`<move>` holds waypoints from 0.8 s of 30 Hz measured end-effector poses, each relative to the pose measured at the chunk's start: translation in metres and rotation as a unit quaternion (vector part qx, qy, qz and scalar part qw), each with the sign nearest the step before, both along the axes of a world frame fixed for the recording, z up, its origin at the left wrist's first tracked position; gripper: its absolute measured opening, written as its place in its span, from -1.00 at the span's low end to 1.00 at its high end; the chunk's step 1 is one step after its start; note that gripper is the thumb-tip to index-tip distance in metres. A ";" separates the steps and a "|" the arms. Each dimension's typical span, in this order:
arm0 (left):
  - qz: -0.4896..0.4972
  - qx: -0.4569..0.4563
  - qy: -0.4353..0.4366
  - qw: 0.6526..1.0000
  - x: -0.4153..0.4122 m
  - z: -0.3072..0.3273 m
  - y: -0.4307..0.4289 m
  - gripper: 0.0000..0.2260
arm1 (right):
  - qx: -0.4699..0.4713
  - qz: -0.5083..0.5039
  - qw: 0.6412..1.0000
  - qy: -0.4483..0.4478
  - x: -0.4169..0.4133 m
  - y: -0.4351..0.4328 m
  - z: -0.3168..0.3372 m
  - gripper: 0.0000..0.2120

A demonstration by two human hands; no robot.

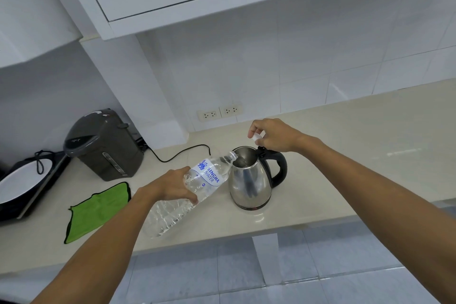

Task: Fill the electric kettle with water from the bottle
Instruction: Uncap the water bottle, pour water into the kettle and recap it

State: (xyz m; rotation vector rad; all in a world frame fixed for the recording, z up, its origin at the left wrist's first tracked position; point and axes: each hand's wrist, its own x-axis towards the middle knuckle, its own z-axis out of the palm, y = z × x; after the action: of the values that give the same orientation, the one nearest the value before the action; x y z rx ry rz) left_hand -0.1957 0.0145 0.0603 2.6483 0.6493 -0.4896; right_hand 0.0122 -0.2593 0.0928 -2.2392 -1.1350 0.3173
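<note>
Kettle point(250, 180) of shiny steel with a black handle stands on its base near the front edge of the countertop point(345, 131), about in the middle of its length, and its lid is up or off, because the mouth is open. The person tilts a clear water bottle point(195, 190) with a blue and white label, neck down to the right, so that the open neck lies on or just over the rim of the kettle. Whether water is running I cannot tell for sure; something glints inside the mouth.

The left hand point(170, 186) is wrapped around the middle of the bottle, fingers pressed on the soft plastic. The right hand point(274, 134) is above the kettle handle and pinches a small white bottle cap point(258, 136) between the fingertips; it does not seem to hold the kettle itself.

Behind, toward the back left corner, stands a grey hot water dispenser point(103, 145), with a black cable point(182, 153) running on the countertop. A green cloth point(98, 210) lies at the front, left of the bottle.

I think some risks are here. The bottle is thin and large, so a hard squeeze or a steep tilt can make the water come in gulps and splash over the rim. Nobody steadies the kettle, so a push from the neck may shift it. Spilled water could reach the base of the kettle, which is electric.
</note>
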 end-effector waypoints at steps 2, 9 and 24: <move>0.007 -0.009 -0.007 1.000 0.000 -0.002 -0.001 -0.22 | 0.002 0.001 1.000 0.001 -0.001 0.000 0.000 -0.80; 0.009 -0.054 -0.028 0.998 0.000 -0.015 -0.004 -0.37 | 0.004 -0.001 1.000 0.010 -0.004 0.001 0.004 -0.81; 0.024 -0.164 -0.118 0.979 -0.008 -0.038 -0.035 -0.34 | 0.014 -0.010 1.000 0.015 -0.017 0.020 0.012 -0.80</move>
State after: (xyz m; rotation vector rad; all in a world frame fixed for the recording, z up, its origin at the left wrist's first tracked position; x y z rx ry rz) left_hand -0.2036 -0.0204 0.0225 2.3247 0.5075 -0.2371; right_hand -0.0052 -0.2394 0.1048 -2.2126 -1.0945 0.3231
